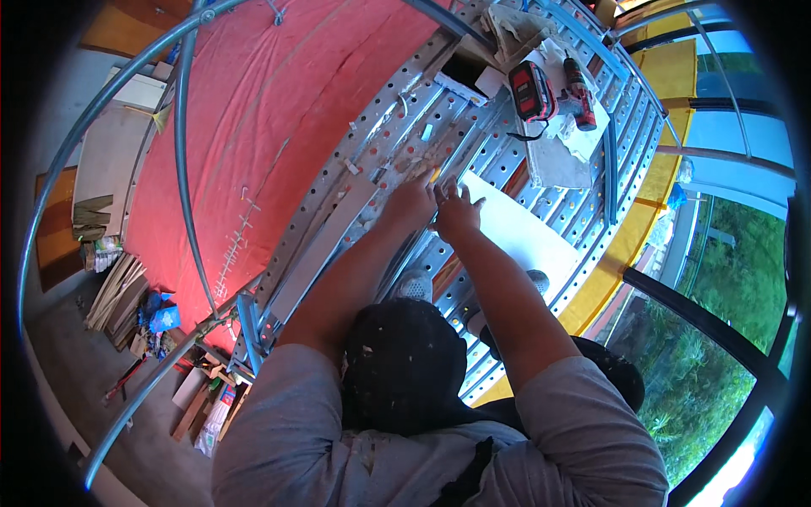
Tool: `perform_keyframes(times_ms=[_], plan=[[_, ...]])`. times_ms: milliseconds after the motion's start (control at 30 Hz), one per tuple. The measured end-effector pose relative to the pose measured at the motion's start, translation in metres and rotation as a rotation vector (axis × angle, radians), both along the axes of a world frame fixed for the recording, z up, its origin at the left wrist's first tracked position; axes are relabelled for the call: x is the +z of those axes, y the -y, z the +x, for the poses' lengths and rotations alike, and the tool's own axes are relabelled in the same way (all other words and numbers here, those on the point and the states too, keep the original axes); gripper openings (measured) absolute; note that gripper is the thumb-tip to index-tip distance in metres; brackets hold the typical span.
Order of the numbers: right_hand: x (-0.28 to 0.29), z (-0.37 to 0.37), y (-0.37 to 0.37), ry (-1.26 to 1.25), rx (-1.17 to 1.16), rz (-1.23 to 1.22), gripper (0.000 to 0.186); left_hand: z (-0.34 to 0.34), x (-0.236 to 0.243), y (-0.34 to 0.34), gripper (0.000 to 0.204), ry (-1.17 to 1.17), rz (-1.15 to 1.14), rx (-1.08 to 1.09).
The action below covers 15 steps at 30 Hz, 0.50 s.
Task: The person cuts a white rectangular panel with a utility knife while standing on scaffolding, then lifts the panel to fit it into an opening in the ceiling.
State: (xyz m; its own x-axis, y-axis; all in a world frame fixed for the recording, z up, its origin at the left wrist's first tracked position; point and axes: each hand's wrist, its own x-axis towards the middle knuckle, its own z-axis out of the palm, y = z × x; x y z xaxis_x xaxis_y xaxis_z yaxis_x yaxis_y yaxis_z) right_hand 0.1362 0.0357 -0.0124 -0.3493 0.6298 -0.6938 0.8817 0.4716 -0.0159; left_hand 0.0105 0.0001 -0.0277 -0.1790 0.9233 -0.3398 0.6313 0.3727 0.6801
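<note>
My left hand (410,198) reaches onto the perforated metal planks (329,203), its fingers bent around a small yellow item (435,174) that I cannot make out. Just right of it, my right hand (456,211) has its fingers spread and bent at the upper left corner of a white board (524,241), which lies on the planks. A long narrow pale strip (325,245) lies left of my left forearm. My shoes (413,286) show beneath me, partly hidden by my body.
A red-black drill (579,97) and red-black device (532,89) lie upper right near an open box (463,74). Red sheeting (203,118) spans the left, metal tubes (182,118) crossing it. Lumber and clutter (118,296) lie below left. A yellow beam (655,76) and windows stand right.
</note>
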Motion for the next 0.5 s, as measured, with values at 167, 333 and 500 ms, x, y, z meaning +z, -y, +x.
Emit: perform_keyframes(times_ms=[167,333,500], plan=[[0.005,-0.001,-0.001,0.038,-0.037,-0.045,0.086,-0.003,0.020,0.002,0.052,-0.005,-0.122,-0.063],[-0.006,-0.004,0.000,0.111,-0.006,0.016,0.097,-0.015,0.022,0.053,0.055,0.005,-0.282,-0.079],[-0.010,0.008,-0.002,0.122,-0.017,0.021,0.097,-0.014,0.027,0.126,0.052,0.036,-0.218,-0.009]])
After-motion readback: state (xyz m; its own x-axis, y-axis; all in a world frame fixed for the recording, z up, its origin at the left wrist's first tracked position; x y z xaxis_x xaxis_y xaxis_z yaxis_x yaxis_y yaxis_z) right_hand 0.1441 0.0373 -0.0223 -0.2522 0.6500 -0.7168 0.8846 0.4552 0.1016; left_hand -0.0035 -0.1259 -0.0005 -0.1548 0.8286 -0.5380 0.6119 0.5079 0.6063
